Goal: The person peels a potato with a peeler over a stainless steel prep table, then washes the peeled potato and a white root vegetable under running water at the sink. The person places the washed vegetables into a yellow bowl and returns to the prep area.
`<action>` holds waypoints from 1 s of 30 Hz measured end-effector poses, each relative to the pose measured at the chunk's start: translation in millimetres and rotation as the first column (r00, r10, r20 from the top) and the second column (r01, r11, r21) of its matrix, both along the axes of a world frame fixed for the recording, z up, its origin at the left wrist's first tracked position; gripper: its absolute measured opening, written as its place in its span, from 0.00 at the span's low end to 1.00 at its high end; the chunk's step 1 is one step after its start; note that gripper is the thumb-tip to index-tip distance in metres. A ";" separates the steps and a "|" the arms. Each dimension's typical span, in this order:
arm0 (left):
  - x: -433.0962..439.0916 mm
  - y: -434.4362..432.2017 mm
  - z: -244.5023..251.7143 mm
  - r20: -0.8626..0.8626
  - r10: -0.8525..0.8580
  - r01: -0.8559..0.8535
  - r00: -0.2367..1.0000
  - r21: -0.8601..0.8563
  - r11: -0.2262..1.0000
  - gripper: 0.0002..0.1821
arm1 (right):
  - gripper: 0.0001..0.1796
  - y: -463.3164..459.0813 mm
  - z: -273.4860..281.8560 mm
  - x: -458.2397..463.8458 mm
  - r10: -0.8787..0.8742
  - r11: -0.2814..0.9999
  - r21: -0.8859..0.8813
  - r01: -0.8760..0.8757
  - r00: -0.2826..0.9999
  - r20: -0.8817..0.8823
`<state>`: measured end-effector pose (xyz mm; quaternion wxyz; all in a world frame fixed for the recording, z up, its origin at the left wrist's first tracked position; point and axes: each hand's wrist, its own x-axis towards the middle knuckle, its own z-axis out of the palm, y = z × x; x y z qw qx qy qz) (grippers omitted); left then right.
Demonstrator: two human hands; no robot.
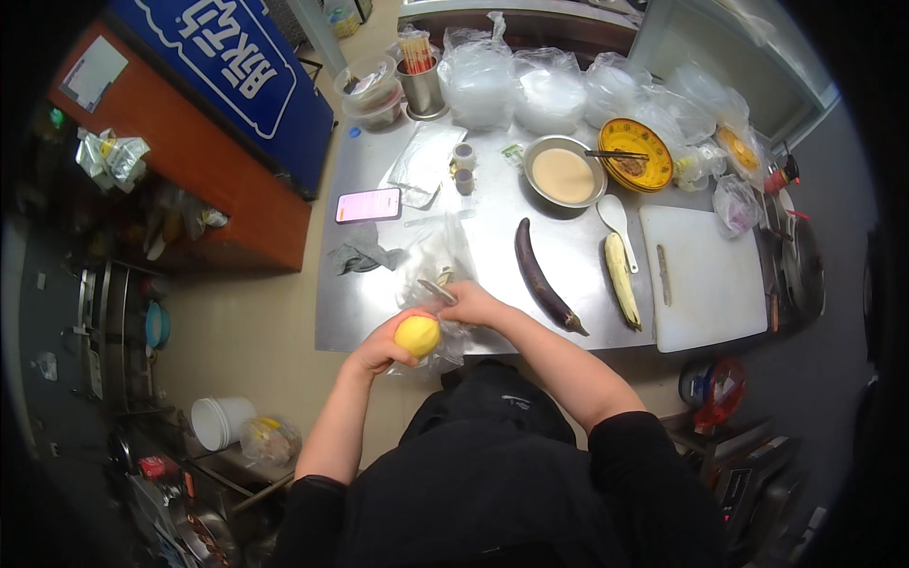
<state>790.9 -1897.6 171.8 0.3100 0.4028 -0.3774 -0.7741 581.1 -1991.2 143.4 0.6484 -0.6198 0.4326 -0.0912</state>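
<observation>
A peeled yellow potato (417,336) is gripped in my left hand (387,346) at the table's near edge. My right hand (470,303) holds a peeler (437,292), seen partly, just above and to the right of the potato. Beneath both hands lies a clear plastic bag (444,255), with what look like peelings in it. To the right, a long purple eggplant (543,278) rests on the metal table (490,241). Farther right lies a peeled, pale eggplant (621,280), against a white plastic spoon (616,220).
A white cutting board (710,284) lies at the right. Behind stand a metal bowl of pale batter (564,172), yellow bowls (634,153) with chopsticks, and bagged containers (479,82). At the left are a phone (368,205) and a grey cloth (361,250).
</observation>
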 end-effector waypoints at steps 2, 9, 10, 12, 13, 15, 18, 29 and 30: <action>-2.8 2.0 7.4 0.015 0.065 -0.064 0.998 -0.064 0.996 0.43 | 0.14 5.9 1.0 -6.0 -0.082 0.997 -0.022 0.080 0.983 -0.161; 4.1 -5.9 14.5 0.102 0.495 -0.504 0.863 0.101 0.858 0.38 | 0.12 58.9 3.8 -62.8 -0.378 0.710 -0.688 0.149 0.905 -0.195; 3.1 -12.6 8.7 0.239 0.503 -0.516 0.831 -0.006 0.856 0.34 | 0.13 62.3 0.4 -69.0 -0.395 0.651 -0.747 0.135 0.901 -0.182; 0.5 -27.3 -4.9 0.465 0.444 -0.438 0.766 -0.127 0.890 0.33 | 0.14 67.1 -9.5 -76.9 -0.373 0.747 -0.651 0.136 0.896 -0.240; -3.3 -34.0 -12.9 0.573 0.410 -0.372 0.710 -0.190 0.909 0.32 | 0.15 69.2 -15.3 -80.4 -0.363 0.790 -0.596 0.141 0.892 -0.270; -15.1 -47.7 -30.0 0.649 0.412 -0.363 0.640 -0.217 0.906 0.31 | 0.12 72.4 -26.0 -85.1 -0.344 0.815 -0.557 0.160 0.907 -0.242; -34.2 -69.4 -53.2 0.713 0.441 -0.356 0.545 -0.280 0.892 0.33 | 0.08 70.6 -36.2 -87.9 -0.367 0.847 -0.491 0.205 0.893 -0.260; -60.5 -89.0 -62.1 0.830 0.514 0.120 0.219 -0.545 0.830 0.47 | 0.09 56.1 -26.5 -80.2 -0.462 0.776 -0.488 0.399 0.887 -0.010; -61.2 -82.9 -56.6 0.817 0.546 0.190 0.186 -0.575 0.796 0.48 | 0.10 56.6 -26.8 -84.0 -0.442 0.795 -0.472 0.381 0.897 -0.021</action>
